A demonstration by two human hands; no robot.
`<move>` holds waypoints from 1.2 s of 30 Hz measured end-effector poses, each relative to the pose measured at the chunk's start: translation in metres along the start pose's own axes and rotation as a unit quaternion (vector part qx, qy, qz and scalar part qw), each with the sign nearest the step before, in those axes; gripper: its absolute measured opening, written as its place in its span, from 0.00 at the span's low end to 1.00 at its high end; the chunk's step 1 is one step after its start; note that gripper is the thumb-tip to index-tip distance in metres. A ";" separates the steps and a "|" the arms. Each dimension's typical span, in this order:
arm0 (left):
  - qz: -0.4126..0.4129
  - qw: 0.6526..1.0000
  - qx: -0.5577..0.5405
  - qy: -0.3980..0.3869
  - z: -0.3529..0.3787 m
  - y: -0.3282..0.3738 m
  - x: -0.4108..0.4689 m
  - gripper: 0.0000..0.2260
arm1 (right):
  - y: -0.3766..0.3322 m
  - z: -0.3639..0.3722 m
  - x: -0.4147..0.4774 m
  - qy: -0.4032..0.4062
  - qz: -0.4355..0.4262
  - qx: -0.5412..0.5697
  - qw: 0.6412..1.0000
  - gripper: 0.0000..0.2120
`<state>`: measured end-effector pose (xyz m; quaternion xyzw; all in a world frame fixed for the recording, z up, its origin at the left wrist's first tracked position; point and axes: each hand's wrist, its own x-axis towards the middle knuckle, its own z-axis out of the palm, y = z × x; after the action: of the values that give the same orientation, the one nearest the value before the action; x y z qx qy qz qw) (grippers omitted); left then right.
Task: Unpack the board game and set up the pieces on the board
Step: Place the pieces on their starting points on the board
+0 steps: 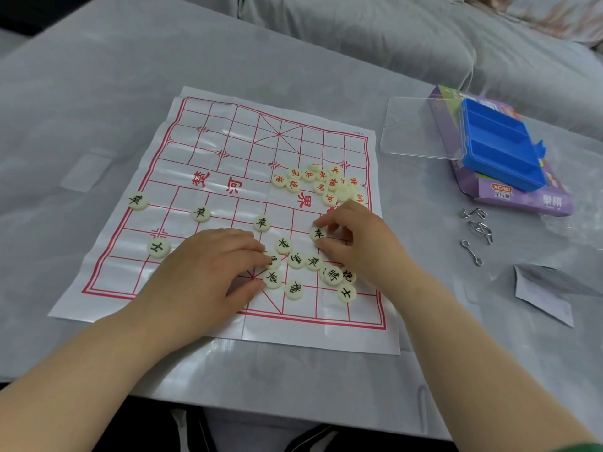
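Observation:
A white paper board [228, 158] with a red grid lies flat on the grey table. Cream discs with black characters stand spread along its near half, three in a row [200, 213], and several more lie clustered near the front [295, 260]. A heap of red-lettered discs [321, 182] sits at the board's right edge. My right hand [354, 238] pinches one black-lettered disc [317, 234] between thumb and fingers. My left hand [212, 265] rests palm down on the board, its fingertips touching a disc [272, 261] in the cluster.
A blue plastic tray [499, 148] lies on the purple game box [522, 197] at the right, with a clear lid [421, 125] beside it. Metal wire puzzles [476, 230] and a folded paper [545, 295] lie on the table nearer me.

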<state>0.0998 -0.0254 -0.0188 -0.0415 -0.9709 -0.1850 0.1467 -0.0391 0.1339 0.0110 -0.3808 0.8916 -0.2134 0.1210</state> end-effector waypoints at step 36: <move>0.000 1.000 -0.010 0.002 0.013 0.011 0.004 0.19 | 0.032 -0.003 -0.040 0.121 0.131 0.073 0.981 0.11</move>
<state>0.0939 -0.0099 -0.0250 -0.0430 -0.9687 -0.1947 0.1480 -0.0332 0.1835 0.0006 -0.2224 0.9236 -0.3052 0.0664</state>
